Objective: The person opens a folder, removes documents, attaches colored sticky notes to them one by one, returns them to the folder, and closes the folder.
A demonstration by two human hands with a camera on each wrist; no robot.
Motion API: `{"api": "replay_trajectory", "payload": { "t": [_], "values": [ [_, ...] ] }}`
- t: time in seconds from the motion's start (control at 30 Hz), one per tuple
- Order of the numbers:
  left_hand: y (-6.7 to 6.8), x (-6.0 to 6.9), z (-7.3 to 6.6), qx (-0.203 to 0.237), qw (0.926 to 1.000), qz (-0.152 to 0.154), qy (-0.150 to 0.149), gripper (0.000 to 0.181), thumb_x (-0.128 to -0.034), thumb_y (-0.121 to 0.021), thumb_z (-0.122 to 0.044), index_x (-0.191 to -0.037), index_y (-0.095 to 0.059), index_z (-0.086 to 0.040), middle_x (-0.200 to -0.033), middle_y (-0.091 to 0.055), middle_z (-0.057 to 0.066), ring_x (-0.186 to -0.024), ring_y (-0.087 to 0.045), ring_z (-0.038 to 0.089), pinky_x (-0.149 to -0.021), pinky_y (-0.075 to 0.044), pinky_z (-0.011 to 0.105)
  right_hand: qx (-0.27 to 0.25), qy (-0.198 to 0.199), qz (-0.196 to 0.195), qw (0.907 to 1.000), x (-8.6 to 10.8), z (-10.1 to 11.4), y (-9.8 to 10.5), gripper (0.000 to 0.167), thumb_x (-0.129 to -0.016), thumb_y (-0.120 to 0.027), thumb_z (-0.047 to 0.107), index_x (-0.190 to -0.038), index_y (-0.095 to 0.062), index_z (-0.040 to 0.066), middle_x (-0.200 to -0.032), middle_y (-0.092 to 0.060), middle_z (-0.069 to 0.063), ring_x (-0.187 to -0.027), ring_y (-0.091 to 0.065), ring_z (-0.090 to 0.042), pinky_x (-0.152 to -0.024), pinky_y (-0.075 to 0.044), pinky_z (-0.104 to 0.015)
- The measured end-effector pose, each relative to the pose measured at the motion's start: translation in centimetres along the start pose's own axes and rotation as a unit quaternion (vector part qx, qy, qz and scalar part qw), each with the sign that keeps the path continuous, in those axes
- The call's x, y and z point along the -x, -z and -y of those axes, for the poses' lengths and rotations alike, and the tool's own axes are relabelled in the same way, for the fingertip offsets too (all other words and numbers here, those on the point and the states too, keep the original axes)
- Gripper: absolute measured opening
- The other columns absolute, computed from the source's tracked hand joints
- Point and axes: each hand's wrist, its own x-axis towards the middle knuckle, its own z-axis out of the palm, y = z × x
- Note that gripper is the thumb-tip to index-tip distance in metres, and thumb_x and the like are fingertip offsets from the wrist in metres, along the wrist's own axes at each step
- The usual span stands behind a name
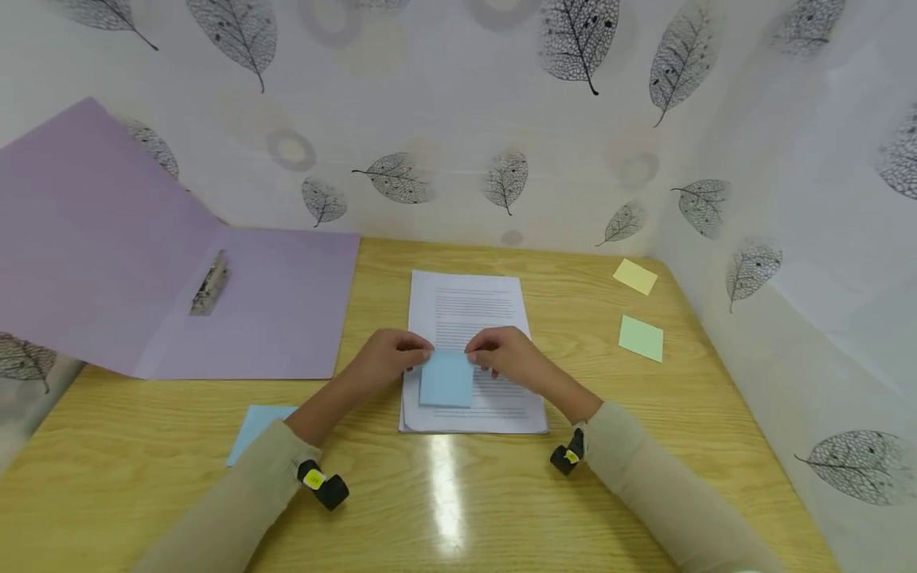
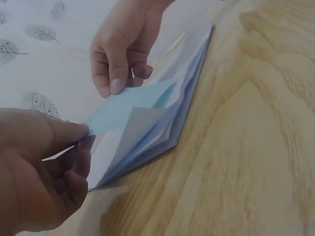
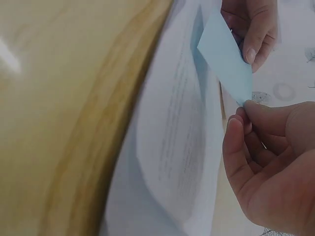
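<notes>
the left hand (image 1: pixel 381 360) and right hand (image 1: pixel 513 358) each pinch an upper corner of a light-blue square paper note (image 1: pixel 446 380), over a printed white paper stack (image 1: pixel 469 306) midway between the wooden tabletop's (image 1: pixel 387 501) side edges. an open purple folder (image 1: pixel 286 310) lies by the far left corner, a yellow paper note (image 1: pixel 635 276) by the far right.

Desk-work spot, office-like; whether home or true office, cannot tell; signs: wood-grain table (image 1: pixel 401 509), stack of printed paper (image 1: pixel 473 306), open purple folder (image 1: pixel 286 302) with metal clip (image 1: pixel 209 286), blue note (image 1: pixel 446 382), yellow note (image 1: pixel 635 276), green note (image 1: pixel 641 338); leaf-print backdrop (image 1: pixel 444 103) behind and along right side, closing table in like small booth
</notes>
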Motion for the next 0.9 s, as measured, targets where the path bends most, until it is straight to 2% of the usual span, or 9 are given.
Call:
{"api": "replay_trajectory", "payload": {
  "t": [0.27,0.5,0.77,0.9],
  "values": [
    [-0.3,0.0,0.8,-0.052,0.9983,-0.007,-0.023,0.020,-0.0988,-0.065,-0.020,-0.113,-0.075,-0.010,-0.112,-0.072,0.004,-0.096,-0.059,0.019,-0.082,-0.050,0.030,0.022,-0.013,-0.011,0.9996,-0.1,-0.1,-0.7,0.007,-0.095,-0.071,0.014,-0.098,-0.075,0.010,-0.087,-0.070,-0.003,-0.070,-0.058,-0.015,-0.059,-0.051,-0.027],
    [-0.4,0.1,0.9,-0.089,0.9952,-0.015,-0.038,0.019,-0.0990,-0.064,-0.018,-0.112,-0.076,-0.010,-0.114,-0.073,0.003,-0.097,-0.063,0.017,-0.084,-0.052,0.034,0.033,-0.005,-0.007,0.9994,-0.4,-0.5,-1.0,0.007,-0.095,-0.071,0.013,-0.098,-0.075,0.010,-0.087,-0.070,-0.002,-0.064,-0.055,-0.013,-0.057,-0.048,-0.025],
    [-0.6,0.2,1.3,-0.123,0.9917,-0.018,-0.031,0.018,-0.0989,-0.063,-0.019,-0.109,-0.077,-0.013,-0.114,-0.073,0.001,-0.098,-0.064,0.015,-0.087,-0.052,0.037,0.060,-0.005,-0.008,0.9982,-0.3,-0.3,-1.5,0.006,-0.095,-0.070,0.013,-0.096,-0.075,0.010,-0.088,-0.071,-0.002,-0.064,-0.055,-0.012,-0.058,-0.047,-0.024],
    [-0.7,0.4,1.1,-0.140,0.9895,-0.024,-0.028,0.018,-0.0988,-0.063,-0.018,-0.108,-0.077,-0.012,-0.113,-0.073,0.001,-0.101,-0.064,0.017,-0.090,-0.052,0.040,0.087,0.009,-0.016,0.9960,-0.4,-0.3,-1.7,0.005,-0.094,-0.071,0.012,-0.094,-0.076,0.011,-0.090,-0.072,-0.001,-0.072,-0.059,-0.011,-0.067,-0.050,-0.025]
  ]
}}
